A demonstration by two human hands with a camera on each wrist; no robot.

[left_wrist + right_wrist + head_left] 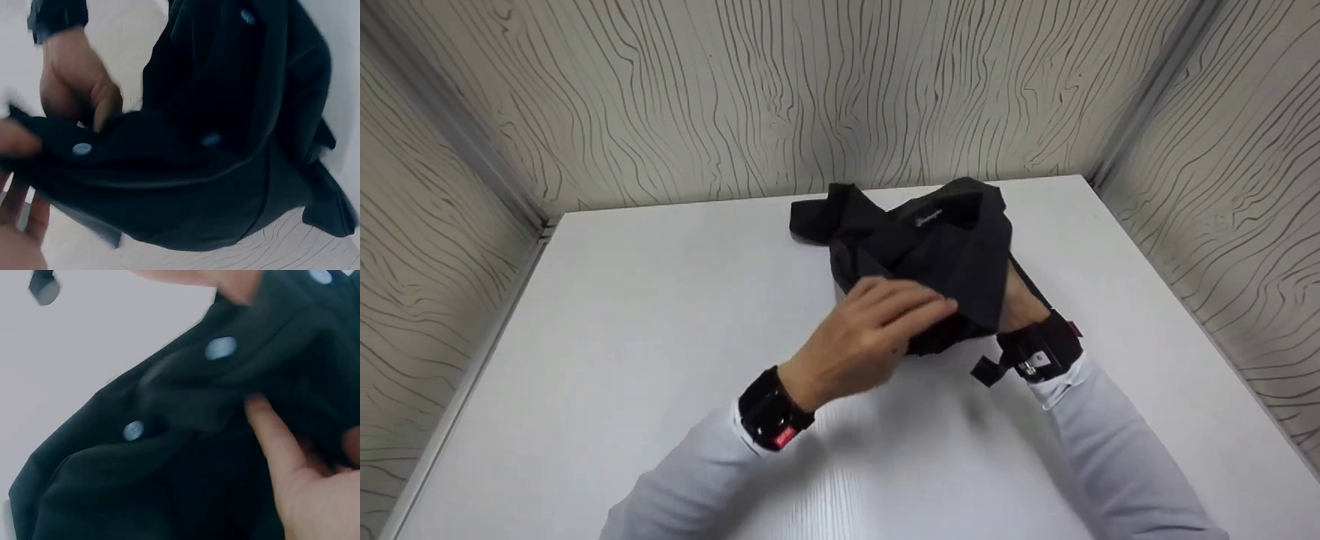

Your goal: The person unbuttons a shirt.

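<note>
The left hand (859,337) has a narrow grip, thumb and fingers pinching the near edge of a black cloth shirt with pale round buttons (915,255). The right hand (79,79) reaches in at the shirt's right side, fingers against the cloth; folds partly hide it, so whether it grips cannot be told. The pale buttons (220,347) run along the strip of shirt between the hands, and a small light-lettered label (928,217) shows inside the upper part of the shirt. Judging by this, the shirt is gathered up and its visible buttons look unfastened; laying it flat or squaring it appears undone. Just nearer the person than the shirt are a black left wristband (774,411) and a black right wristband (1041,347). Beneath the shirt is the smooth white worktop (660,300); behind it, a cream wood-grain-patterned wall (697,97).
</note>
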